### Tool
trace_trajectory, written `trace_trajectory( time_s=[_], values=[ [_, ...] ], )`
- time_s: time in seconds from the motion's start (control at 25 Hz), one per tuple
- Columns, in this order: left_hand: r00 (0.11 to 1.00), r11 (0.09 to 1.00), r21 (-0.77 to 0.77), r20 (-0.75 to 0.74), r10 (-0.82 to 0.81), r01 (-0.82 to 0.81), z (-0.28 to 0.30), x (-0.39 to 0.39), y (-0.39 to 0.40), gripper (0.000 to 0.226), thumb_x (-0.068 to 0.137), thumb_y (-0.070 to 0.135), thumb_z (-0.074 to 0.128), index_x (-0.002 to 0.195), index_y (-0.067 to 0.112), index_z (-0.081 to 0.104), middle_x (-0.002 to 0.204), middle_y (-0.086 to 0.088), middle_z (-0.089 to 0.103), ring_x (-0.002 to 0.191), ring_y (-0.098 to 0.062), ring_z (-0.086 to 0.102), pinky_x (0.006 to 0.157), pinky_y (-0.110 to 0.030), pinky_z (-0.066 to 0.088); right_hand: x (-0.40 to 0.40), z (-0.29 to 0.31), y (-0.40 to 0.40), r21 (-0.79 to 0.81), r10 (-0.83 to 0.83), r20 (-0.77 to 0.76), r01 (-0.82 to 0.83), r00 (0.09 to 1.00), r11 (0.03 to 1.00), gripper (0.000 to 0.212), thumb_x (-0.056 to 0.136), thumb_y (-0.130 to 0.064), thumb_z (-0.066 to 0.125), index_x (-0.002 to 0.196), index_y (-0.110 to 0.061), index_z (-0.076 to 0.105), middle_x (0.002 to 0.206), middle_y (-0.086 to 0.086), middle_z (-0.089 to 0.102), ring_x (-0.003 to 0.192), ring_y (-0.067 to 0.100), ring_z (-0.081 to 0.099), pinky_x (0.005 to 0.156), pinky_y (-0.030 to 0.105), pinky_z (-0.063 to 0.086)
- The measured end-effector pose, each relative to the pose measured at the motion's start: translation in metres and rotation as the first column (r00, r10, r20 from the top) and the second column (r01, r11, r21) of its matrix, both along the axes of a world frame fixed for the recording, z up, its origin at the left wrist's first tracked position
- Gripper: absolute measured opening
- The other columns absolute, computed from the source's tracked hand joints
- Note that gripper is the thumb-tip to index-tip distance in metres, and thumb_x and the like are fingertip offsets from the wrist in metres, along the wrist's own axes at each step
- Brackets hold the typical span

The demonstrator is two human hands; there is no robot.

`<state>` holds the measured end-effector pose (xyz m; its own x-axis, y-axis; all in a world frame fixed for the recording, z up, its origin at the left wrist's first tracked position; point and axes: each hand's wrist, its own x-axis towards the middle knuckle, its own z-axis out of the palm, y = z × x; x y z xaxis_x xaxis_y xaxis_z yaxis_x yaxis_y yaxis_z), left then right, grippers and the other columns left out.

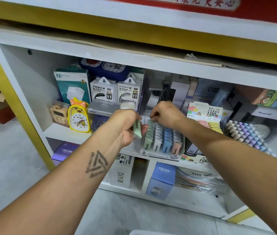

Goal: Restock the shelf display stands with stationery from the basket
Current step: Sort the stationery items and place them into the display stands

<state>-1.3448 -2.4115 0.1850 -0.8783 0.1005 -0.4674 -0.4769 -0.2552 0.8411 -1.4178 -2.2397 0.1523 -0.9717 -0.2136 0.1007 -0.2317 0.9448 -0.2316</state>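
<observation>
Shelf (70,133) of white board, yellow-edged, above grey floor (7,160)

Yellow duck alarm clock (78,116) sits left on the shelf, two power bank boxes (115,92) right behind it. Blue CRUHRE box (161,180) down on the lower shelf.

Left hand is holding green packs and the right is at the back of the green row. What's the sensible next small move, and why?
Probably slot a pack in: the right hand pinches at the back of the green column in the display stand, while the left hand holds matching green packs just beside it. Passing one across to that row looks like the natural step.
</observation>
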Motion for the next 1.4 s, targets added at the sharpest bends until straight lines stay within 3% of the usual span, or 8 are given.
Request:
trace_trajectory(
  time_s=[0.24,0.36,0.56,0.72,0.88,1.0,1.16,1.4],
  values=[
    [0.998,0.999,-0.037,-0.066,0.006,-0.008,0.004,0.006,0.003,0.015,0.095,-0.003,0.056,0.088,0.008,0.065,0.068,-0.008,0.066,0.058,-0.018,0.061,0.049,-0.026,0.050,0.018,0.016,-0.003,-0.212,-0.069,0.096,0.088,0.993,0.973,0.024,0.097,-0.013,0.060,0.117,-0.018,0.072,0.105,-0.006,0.071,0.089,0.011,0.064,0.079,0.021,0.051],
    [0.993,0.997,-0.031,-0.101,0.063,-0.066,0.003,0.005,0.003,0.021,0.089,-0.007,0.062,0.080,0.011,0.068,0.077,-0.009,0.065,0.065,-0.016,0.053,0.055,-0.022,0.046,0.052,0.031,0.005,-0.692,0.008,0.344,0.248,0.939,0.678,0.020,0.099,-0.025,0.061,0.099,-0.009,0.073,0.082,0.009,0.076,0.066,0.017,0.071,0.054,0.024,0.052],
    [0.987,0.983,0.131,-0.074,0.142,-0.131,0.003,0.007,0.010,0.016,0.087,-0.018,0.057,0.086,-0.003,0.061,0.095,-0.025,0.065,0.073,-0.028,0.065,0.066,-0.029,0.059,0.084,0.036,0.026,-0.878,0.166,0.430,0.370,0.887,0.303,0.017,0.088,0.001,0.067,0.104,0.004,0.070,0.096,0.027,0.073,0.082,0.027,0.075,0.066,0.022,0.060],
    [0.992,0.983,0.155,-0.064,0.104,-0.093,0.002,0.012,0.020,0.009,0.088,-0.017,0.057,0.092,-0.009,0.061,0.100,-0.029,0.066,0.077,-0.030,0.067,0.064,-0.033,0.061,0.082,0.038,0.035,-0.929,0.070,0.323,0.303,0.944,0.211,0.020,0.085,0.012,0.066,0.104,0.006,0.070,0.090,0.024,0.074,0.077,0.023,0.075,0.066,0.020,0.060],
    [0.970,0.931,-0.362,-0.240,-0.046,-0.045,-0.009,0.009,0.025,0.016,0.085,-0.003,0.070,0.099,0.004,0.065,0.099,-0.017,0.070,0.082,-0.028,0.068,0.075,-0.041,0.062,0.070,0.044,0.038,-0.891,-0.120,0.166,0.201,0.979,0.407,0.012,0.085,0.008,0.070,0.097,0.004,0.070,0.081,0.017,0.075,0.066,0.016,0.073,0.060,0.018,0.057],
    [0.815,0.426,-0.904,-0.275,-0.511,-0.038,-0.015,0.016,0.027,0.026,0.085,0.014,0.066,0.110,0.018,0.063,0.100,0.002,0.061,0.093,-0.022,0.063,0.070,-0.027,0.052,0.051,0.044,0.035,-0.530,-0.210,-0.161,0.095,0.965,0.843,0.009,0.090,-0.006,0.070,0.095,-0.012,0.073,0.085,-0.001,0.074,0.072,0.009,0.071,0.069,0.019,0.057],
    [0.614,0.037,-0.999,-0.039,-0.788,-0.015,-0.035,0.026,0.034,0.044,0.082,0.010,0.058,0.126,0.009,0.056,0.124,-0.009,0.053,0.113,-0.028,0.056,0.083,-0.032,0.049,0.025,0.021,0.019,-0.128,-0.049,-0.269,0.015,0.962,0.992,0.017,0.093,-0.012,0.067,0.109,-0.013,0.072,0.104,0.008,0.073,0.095,0.023,0.068,0.088,0.034,0.055],
    [0.562,-0.044,-0.999,0.047,-0.826,0.017,-0.038,0.027,0.030,0.045,0.082,0.005,0.054,0.127,0.010,0.055,0.134,-0.013,0.049,0.120,-0.030,0.053,0.099,-0.041,0.049,0.003,-0.004,0.012,-0.087,-0.020,-0.156,0.006,0.987,0.996,0.012,0.092,-0.011,0.066,0.102,-0.015,0.071,0.095,0.004,0.073,0.089,0.020,0.068,0.081,0.031,0.056]
  ],
)
